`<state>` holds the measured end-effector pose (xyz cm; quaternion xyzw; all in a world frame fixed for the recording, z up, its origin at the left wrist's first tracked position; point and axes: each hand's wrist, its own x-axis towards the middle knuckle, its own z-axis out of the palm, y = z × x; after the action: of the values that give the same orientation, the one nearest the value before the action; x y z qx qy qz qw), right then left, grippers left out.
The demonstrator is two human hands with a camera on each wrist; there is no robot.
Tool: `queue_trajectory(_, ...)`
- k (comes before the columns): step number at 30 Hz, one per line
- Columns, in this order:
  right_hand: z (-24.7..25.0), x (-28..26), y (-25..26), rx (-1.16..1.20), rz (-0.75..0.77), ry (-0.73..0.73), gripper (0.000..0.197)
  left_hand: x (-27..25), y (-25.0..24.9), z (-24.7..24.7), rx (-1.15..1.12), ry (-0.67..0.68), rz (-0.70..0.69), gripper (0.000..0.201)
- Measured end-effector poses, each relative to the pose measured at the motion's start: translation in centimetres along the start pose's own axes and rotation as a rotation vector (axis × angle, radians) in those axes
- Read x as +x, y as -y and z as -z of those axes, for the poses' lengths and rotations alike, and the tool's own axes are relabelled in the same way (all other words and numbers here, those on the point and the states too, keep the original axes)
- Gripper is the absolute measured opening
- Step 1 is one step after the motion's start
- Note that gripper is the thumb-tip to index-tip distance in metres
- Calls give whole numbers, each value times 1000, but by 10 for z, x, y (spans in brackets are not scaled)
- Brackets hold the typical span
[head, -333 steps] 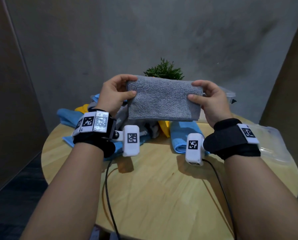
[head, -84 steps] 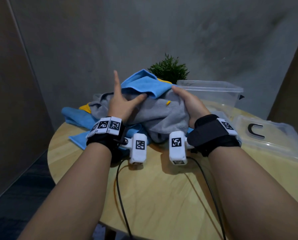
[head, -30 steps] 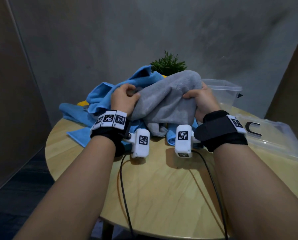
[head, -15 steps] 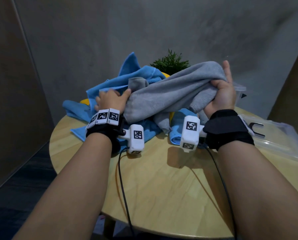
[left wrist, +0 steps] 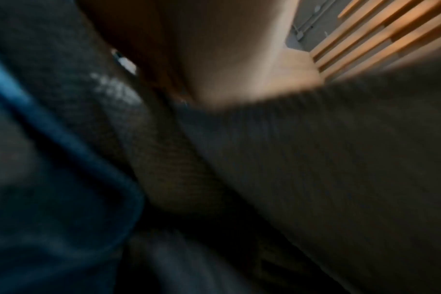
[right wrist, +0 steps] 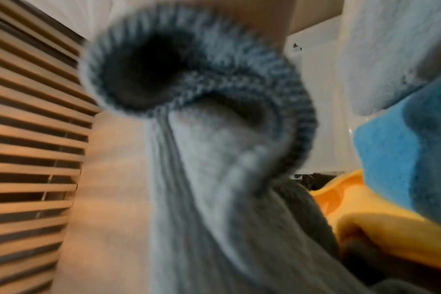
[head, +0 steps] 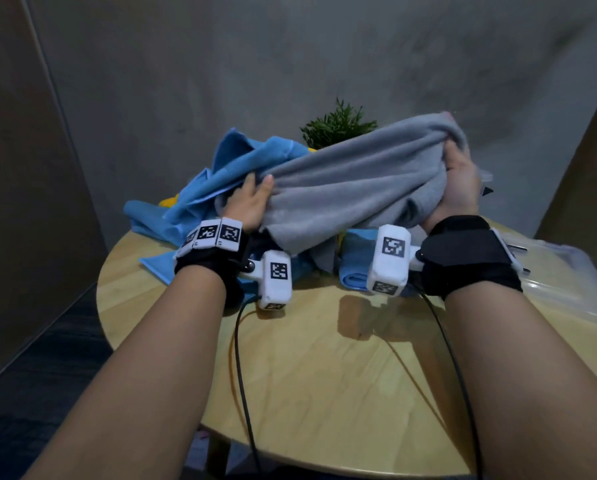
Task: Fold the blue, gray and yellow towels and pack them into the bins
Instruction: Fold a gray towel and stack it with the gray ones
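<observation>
A large gray towel (head: 352,188) is stretched in the air between my two hands, above the round wooden table (head: 324,375). My left hand (head: 252,199) grips its lower left end. My right hand (head: 459,185) holds the bunched right end, raised higher. Behind the left hand lies a rumpled blue towel (head: 255,157) with a bit of yellow towel (head: 170,202) under it. A folded blue towel (head: 355,268) lies under the gray one. The right wrist view is blurred, with gray towel (right wrist: 214,159) close up, yellow towel (right wrist: 378,228) and blue towel (right wrist: 390,149) beside it. The left wrist view is dark, filled with gray towel (left wrist: 315,159).
A small green plant (head: 338,123) stands at the back of the table. A clear plastic bin (head: 485,174) is mostly hidden behind my right hand, and its clear lid (head: 567,282) lies at the right edge. Two black cables (head: 241,375) run across the near tabletop.
The gray towel has been drawn out of the pile and pulled longer between my hands. My right hand has moved up and to the right with it, while the left holds the lower end.
</observation>
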<state>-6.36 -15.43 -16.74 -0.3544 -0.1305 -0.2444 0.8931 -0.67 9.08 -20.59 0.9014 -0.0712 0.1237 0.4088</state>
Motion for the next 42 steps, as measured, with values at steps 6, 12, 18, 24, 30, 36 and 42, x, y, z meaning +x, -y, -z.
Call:
queue_trajectory(6,25,8,-8,165,-52,-186,46,2,1,-4,102,-4,135,72)
queue_trajectory(12,-4,-16,0,126,-45,-30,18,-20,-23,21,133,-462,33,45)
queue_trajectory(18,-7,-25,3,202,-58,-15,29,-27,-20,18,240,142,121,67)
queue_trajectory(24,-8,-27,6,306,-24,42,33,-28,-22,18,301,426,161,63)
queue_trajectory(30,-6,-22,7,198,-46,53,11,-30,-21,-1,-105,273,98,28)
queue_trajectory(36,3,-16,4,-49,75,-67,66,-18,-33,19,-489,-433,27,21)
queue_trajectory(42,9,-16,8,-106,-14,-42,83,-13,-19,29,-1003,-566,111,39)
